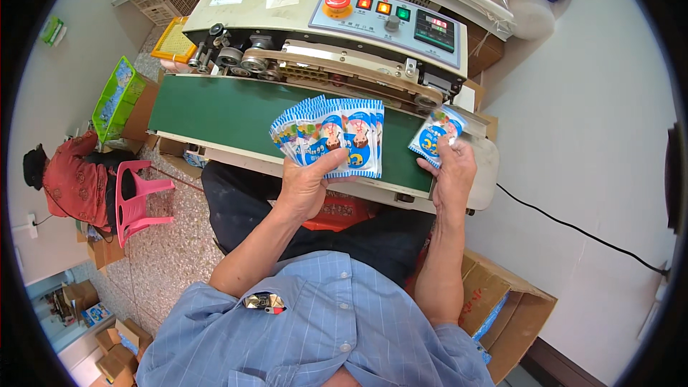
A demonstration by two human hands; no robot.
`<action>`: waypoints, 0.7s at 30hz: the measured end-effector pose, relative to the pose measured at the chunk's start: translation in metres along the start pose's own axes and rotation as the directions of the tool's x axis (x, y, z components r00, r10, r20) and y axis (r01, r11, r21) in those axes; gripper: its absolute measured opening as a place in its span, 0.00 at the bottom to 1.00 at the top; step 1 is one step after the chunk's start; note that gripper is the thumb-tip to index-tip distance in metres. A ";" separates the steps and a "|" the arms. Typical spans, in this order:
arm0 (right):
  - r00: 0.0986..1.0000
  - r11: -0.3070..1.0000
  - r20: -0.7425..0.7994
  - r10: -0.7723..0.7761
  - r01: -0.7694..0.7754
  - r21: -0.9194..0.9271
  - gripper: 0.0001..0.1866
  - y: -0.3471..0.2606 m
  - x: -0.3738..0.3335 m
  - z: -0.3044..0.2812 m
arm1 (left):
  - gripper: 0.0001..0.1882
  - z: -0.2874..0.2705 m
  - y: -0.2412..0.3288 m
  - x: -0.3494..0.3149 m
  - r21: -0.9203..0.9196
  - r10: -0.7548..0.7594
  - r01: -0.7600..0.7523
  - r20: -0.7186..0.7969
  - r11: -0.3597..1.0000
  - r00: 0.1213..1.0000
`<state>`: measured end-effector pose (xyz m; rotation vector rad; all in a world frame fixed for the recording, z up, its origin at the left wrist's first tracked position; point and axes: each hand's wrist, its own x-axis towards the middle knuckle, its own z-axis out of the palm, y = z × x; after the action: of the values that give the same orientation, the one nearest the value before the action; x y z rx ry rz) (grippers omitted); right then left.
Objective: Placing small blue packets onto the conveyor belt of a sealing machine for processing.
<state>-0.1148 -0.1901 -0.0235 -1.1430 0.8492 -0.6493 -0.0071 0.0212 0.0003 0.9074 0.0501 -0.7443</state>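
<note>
A fanned bunch of several small blue-and-white printed packets (pixel 362 129) is gripped in my left hand (pixel 309 180), thumb across the front. It is held over the near side of the green conveyor belt (pixel 208 111). Further right, my right hand (pixel 453 172) pinches a single packet (pixel 434 135) of the same print by its lower edge. That packet is tilted, its top close to the right end of the sealing machine (pixel 287 21). Metal rollers (pixel 254 63) and a brown band run along the machine's front, above the belt.
The machine's panel carries a red stop button (pixel 337 2), lit buttons and a display (pixel 434 31). An open cardboard box (pixel 530 308) with blue packets stands low at right. At left are a green crate (pixel 107 129), a pink chair (pixel 136 201) and a seated person (pixel 77 179).
</note>
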 end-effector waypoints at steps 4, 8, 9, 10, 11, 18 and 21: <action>0.991 0.992 0.086 0.099 -0.091 -0.093 0.11 0.002 0.010 0.027 | 0.24 -0.002 -0.002 0.002 -0.026 0.011 -0.010 0.030 1.000 0.999; 0.992 0.988 0.115 -0.047 0.064 -0.144 0.10 0.004 0.004 0.040 | 0.25 -0.005 -0.005 0.003 -0.059 0.009 -0.005 0.067 0.998 0.998; 0.983 0.963 0.087 -0.160 0.175 -0.206 0.10 0.000 -0.006 0.039 | 0.25 -0.005 -0.004 0.003 -0.059 0.013 -0.009 0.066 0.998 0.998; 0.960 0.921 0.063 -0.272 0.279 -0.272 0.09 -0.004 -0.016 0.036 | 0.25 -0.005 -0.002 0.001 -0.059 -0.006 0.010 0.068 0.998 0.998; 0.965 0.947 0.129 -0.228 0.250 -0.202 0.09 -0.005 -0.025 0.032 | 0.25 -0.005 -0.002 -0.001 -0.059 -0.025 0.029 0.072 0.998 0.997; 0.935 0.981 0.328 -0.137 0.173 -0.084 0.08 -0.007 -0.063 0.035 | 0.28 -0.004 -0.017 -0.005 -0.046 0.008 -0.003 0.119 0.999 0.993; 0.927 0.986 0.350 -0.135 0.161 -0.046 0.08 -0.005 -0.064 0.032 | 0.29 -0.006 -0.018 -0.006 -0.040 -0.010 0.016 0.135 0.999 0.991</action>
<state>-0.1225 -0.1231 0.0022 -1.3509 0.4925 -0.5208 -0.0207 0.0220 -0.0143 0.8163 -0.0484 -0.8125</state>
